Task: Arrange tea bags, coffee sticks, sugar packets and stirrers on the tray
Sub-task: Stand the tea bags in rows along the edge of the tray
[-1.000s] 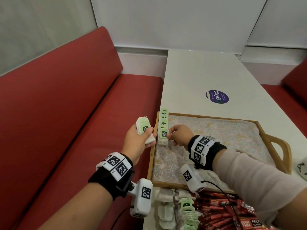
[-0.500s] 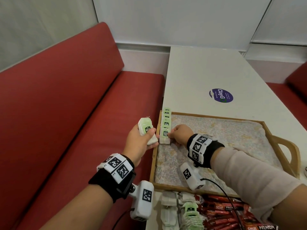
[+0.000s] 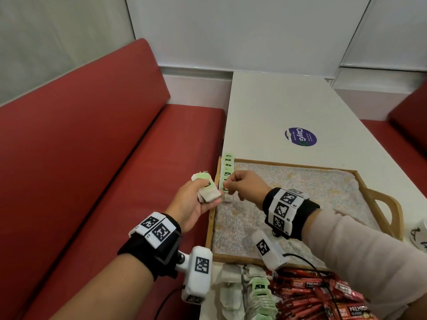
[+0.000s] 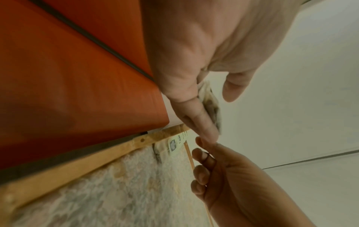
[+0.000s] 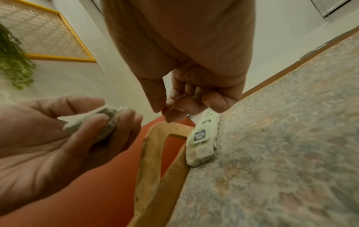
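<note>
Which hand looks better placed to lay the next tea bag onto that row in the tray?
Right hand: it hovers beside the row of tea bags, while the left hand grips the spare tea bags outside the tray.

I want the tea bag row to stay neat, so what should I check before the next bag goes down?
1. Left hand holds the spare tea bags firmly: ok, thumb and fingers are curled round the stack.
2. Row of tea bags lies straight along the left rim of the tray: ok.
3. Free cloth at the near end of the row: ok.
4. Right hand has a bag pinched: cannot tell; its fingers are curled beside the stack.
5. Coffee sticks are on the tray: not ok, they lie on the table in front of it.
</note>
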